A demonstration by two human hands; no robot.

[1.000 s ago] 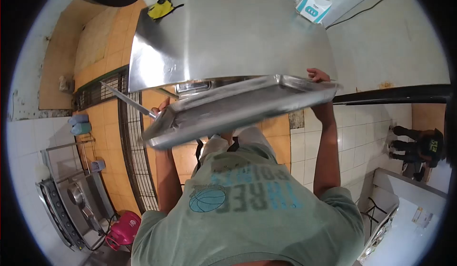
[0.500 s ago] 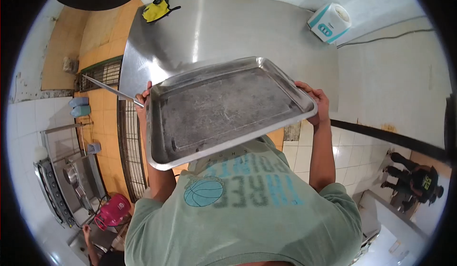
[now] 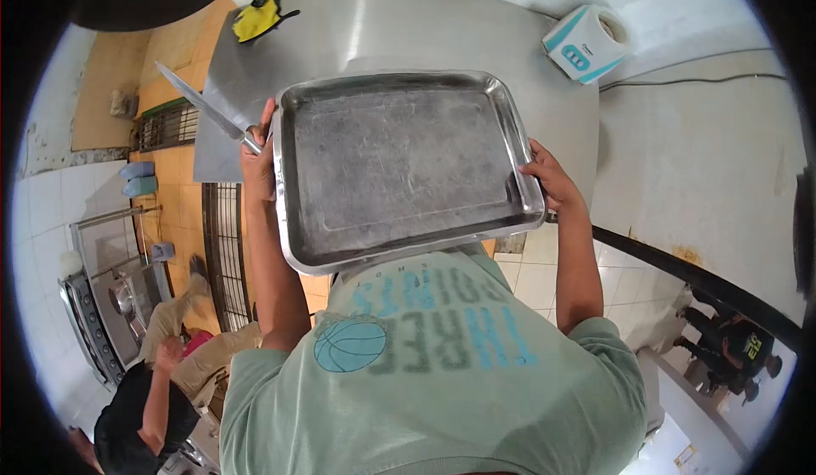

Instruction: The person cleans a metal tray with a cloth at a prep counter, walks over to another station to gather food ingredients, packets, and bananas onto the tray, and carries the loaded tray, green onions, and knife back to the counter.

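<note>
A rectangular metal tray (image 3: 399, 165) with raised, rounded rims is held level-ish in front of my chest, its scuffed inside bare. My left hand (image 3: 257, 165) grips the tray's left rim and also the handle of a knife (image 3: 204, 108). The knife's blade points away, up and to the left. Around the right rim wraps my right hand (image 3: 557, 178), with its thumb over the edge on the inner side. Some fingers of both hands are hidden beneath the tray.
Beyond the tray stands a steel table (image 3: 425, 33). On it lie a yellow and black cloth item (image 3: 257, 19) and a white and teal dispenser (image 3: 586, 43) near the wall. A co-worker (image 3: 149, 415) is at lower left near a stove (image 3: 92, 339); other people (image 3: 735, 339) stand at lower right.
The tray has levelled out and moved slightly away from my chest, both hands still on it. The knife now points more upward. At lower left, the co-worker has come further into view.
</note>
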